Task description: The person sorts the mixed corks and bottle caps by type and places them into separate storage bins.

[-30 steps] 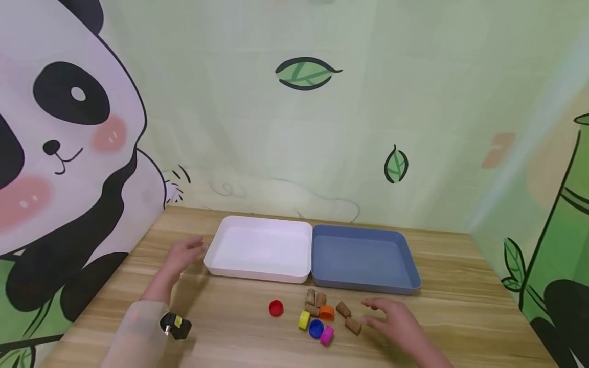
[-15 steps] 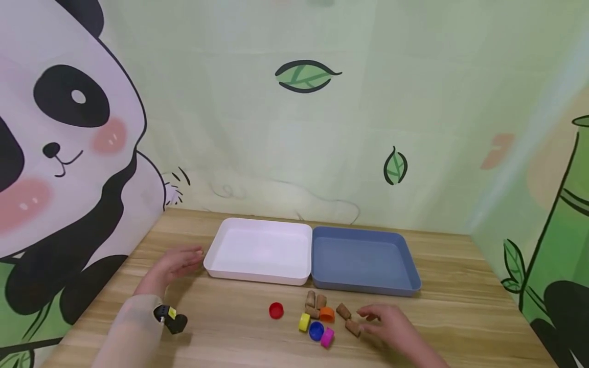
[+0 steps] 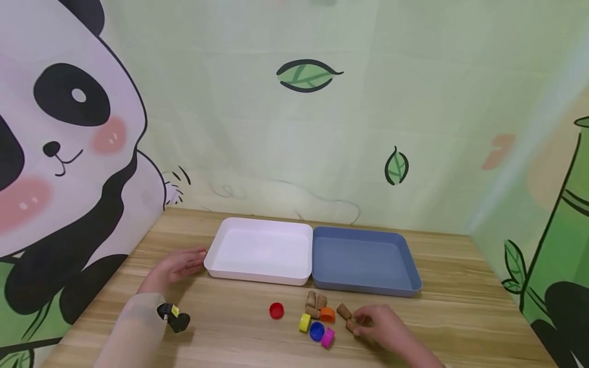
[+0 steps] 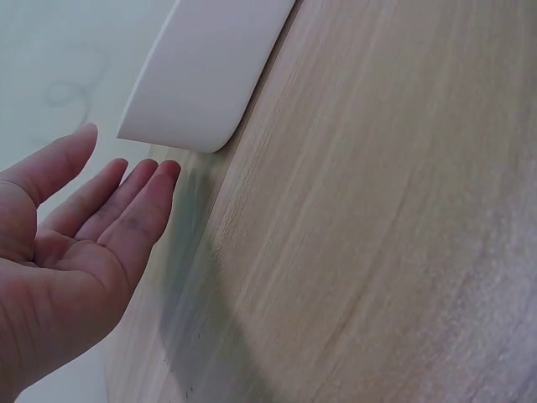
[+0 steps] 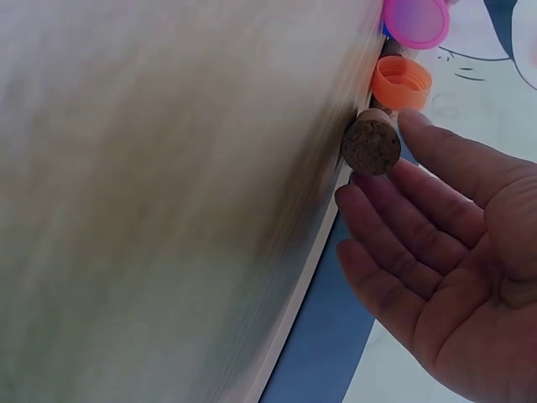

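Observation:
My right hand point(image 3: 385, 325) is at the right end of the group of small things, thumb and fingers about the nearer of two corks point(image 3: 350, 327). In the right wrist view, the thumb and fingertips are on either side of that cork point(image 5: 371, 149), its round end facing the camera. Another cork point(image 3: 343, 311) lies just beyond it. On the left, my left hand point(image 3: 178, 263) is beside the white tray point(image 3: 257, 277), fingers extended and fingertips close to its wall; the left wrist view shows the palm and relaxed fingers with nothing in them.
A blue tray point(image 3: 368, 288) stands against the white one. In front lie a red cap point(image 3: 276, 311), a yellow cap point(image 3: 304, 322), a blue cap point(image 3: 316, 331), a pink cap point(image 3: 327, 338), an orange cap point(image 3: 327, 315) and several more corks point(image 3: 312, 312) on the wooden table point(image 3: 230, 327).
My right hand has moved left to the nearer cork, and its thumb and fingers have closed about it. The left hand has come down slightly beside the white tray, fingers still extended.

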`<state>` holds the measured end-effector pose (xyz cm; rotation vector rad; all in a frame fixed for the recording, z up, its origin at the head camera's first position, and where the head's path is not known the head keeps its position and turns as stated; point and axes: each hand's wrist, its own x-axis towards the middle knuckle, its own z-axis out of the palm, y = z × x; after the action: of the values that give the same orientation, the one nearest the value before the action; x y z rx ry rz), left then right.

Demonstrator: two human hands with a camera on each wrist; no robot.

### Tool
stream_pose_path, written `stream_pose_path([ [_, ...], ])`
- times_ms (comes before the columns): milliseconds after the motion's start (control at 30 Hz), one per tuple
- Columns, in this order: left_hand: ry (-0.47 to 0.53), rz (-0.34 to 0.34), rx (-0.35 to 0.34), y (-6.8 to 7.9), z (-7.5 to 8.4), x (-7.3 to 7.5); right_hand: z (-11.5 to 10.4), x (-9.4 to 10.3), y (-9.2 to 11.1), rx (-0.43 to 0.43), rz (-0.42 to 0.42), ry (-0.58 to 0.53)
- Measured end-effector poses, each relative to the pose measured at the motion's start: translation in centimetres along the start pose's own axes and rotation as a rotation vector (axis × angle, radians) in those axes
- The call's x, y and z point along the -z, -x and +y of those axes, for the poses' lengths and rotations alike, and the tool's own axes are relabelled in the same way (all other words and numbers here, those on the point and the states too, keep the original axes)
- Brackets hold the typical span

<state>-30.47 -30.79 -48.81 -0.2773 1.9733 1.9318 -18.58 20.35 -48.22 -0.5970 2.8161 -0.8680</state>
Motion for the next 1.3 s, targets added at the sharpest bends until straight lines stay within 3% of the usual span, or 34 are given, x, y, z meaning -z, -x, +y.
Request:
stream_pose_path([
  [467,0.060,-0.030,0.021,-0.25,-0.14,-0.12,-0.40,-0.11,-0.34,-0.049,-0.058,0.011],
  [800,0.084,-0.019,0.031,-0.28,-0.39,-0.05,-0.28,-0.28,-0.35,-0.023,-0.057,0.027],
  [1000,0.086,-0.061,0.025,-0.55,-0.60,-0.10,-0.24,-0.04,-0.18,-0.013,-0.067,-0.002],
  [1300,0.075,-0.027,0.036,-0.73,-0.37,-0.37,-0.20,0.18,-0.27,0.004,-0.076,0.005],
])
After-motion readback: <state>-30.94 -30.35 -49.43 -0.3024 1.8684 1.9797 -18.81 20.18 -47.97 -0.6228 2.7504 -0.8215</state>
